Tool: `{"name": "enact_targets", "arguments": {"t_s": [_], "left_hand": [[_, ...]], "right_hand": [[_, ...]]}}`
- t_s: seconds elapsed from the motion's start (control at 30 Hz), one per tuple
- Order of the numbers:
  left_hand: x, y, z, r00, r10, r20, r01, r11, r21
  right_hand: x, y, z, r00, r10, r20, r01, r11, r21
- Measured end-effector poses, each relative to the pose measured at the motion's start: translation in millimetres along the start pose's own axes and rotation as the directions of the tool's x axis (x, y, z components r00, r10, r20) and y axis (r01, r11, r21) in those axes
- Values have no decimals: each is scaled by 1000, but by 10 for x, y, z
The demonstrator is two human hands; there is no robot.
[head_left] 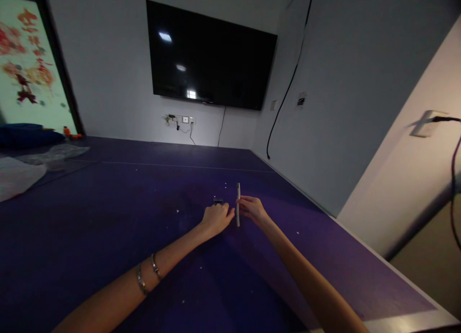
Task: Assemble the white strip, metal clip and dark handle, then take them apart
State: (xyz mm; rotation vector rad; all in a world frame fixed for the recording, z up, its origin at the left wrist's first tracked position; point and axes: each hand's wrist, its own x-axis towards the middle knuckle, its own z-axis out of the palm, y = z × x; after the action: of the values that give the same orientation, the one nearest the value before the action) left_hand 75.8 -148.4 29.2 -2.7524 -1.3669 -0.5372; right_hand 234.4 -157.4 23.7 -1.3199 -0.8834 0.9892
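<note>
My right hand [253, 211] is closed, its fingertips gripping a thin, pale, slightly curved bar [238, 218]. The bar stands nearly upright in this view, with a small dark mark near its top end; I cannot make out its kind. Close on its left, my left hand [216, 219] is closed with its back to me. A small dark object [218, 201] shows just beyond the left knuckles, mostly hidden by that hand. The left fingertips come very near the bar, and whether they touch it is unclear. Two metal bracelets [141, 279] circle the left forearm.
The purple tabletop [118, 213] carries scattered white scraps [177, 211]. Clear plastic wrapping [57, 153] and a white sheet [18, 179] lie at the left, near dark blue fabric [29, 135]. A black cable [284, 98] hangs by the right wall; a television [212, 59] is mounted behind.
</note>
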Motion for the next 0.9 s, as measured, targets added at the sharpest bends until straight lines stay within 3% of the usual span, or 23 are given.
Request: {"name": "enact_targets", "arguments": {"t_s": [0.27, 0.43, 0.63, 0.9], "left_hand": [[155, -627, 239, 980, -196, 37, 199, 977, -80], [190, -870, 380, 949, -313, 47, 316, 933, -173], [188, -890, 416, 956, -291, 30, 291, 935, -203], [174, -891, 438, 960, -278, 41, 281, 945, -169]], "right_hand": [[181, -115, -856, 984, -88, -158, 35, 948, -315], [255, -2, -1242, 966, -113, -233, -45, 813, -580], [315, 163, -1298, 967, -150, -208, -76, 607, -791], [374, 271, -1177, 976, -140, -166, -81, 475, -876]]}}
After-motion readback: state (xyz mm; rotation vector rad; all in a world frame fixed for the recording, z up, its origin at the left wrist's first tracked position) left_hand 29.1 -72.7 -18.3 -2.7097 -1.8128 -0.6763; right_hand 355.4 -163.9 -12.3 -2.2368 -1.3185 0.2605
